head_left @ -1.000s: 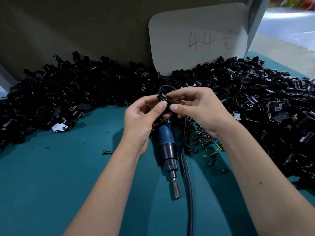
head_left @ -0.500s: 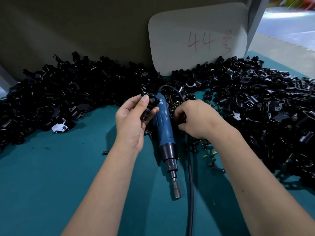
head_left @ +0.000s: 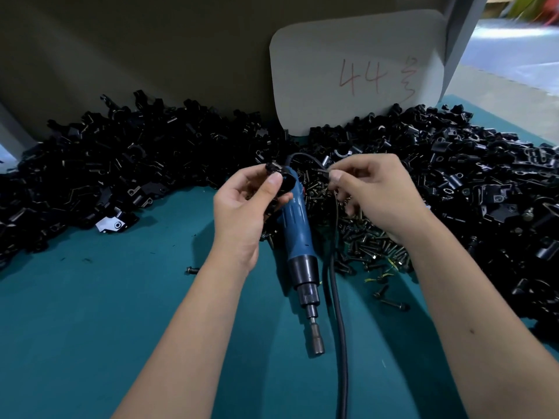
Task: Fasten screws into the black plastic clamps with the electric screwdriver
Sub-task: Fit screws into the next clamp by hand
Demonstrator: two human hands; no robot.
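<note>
My left hand [head_left: 242, 207] holds a black plastic clamp [head_left: 279, 178] between thumb and fingers, just above the rear end of the blue electric screwdriver [head_left: 299, 237]. The screwdriver lies on the teal table with its bit [head_left: 316, 340] pointing toward me. My right hand [head_left: 375, 195] is raised a little to the right of the clamp and pinches a dark screw [head_left: 323, 171] between thumb and forefinger. A heap of loose screws [head_left: 372, 246] lies under the right hand.
Large piles of black clamps [head_left: 136, 164] cover the back and right of the teal table [head_left: 90, 328]. The screwdriver's black cable [head_left: 338, 328] runs toward me. A grey card marked 44 [head_left: 357, 71] leans against the back wall. Stray screws [head_left: 192, 270] lie on the table.
The hands parted from a shared grip on the clamp. My right hand dipped into the screw heap and has now risen with a screw. My left hand kept the clamp.
</note>
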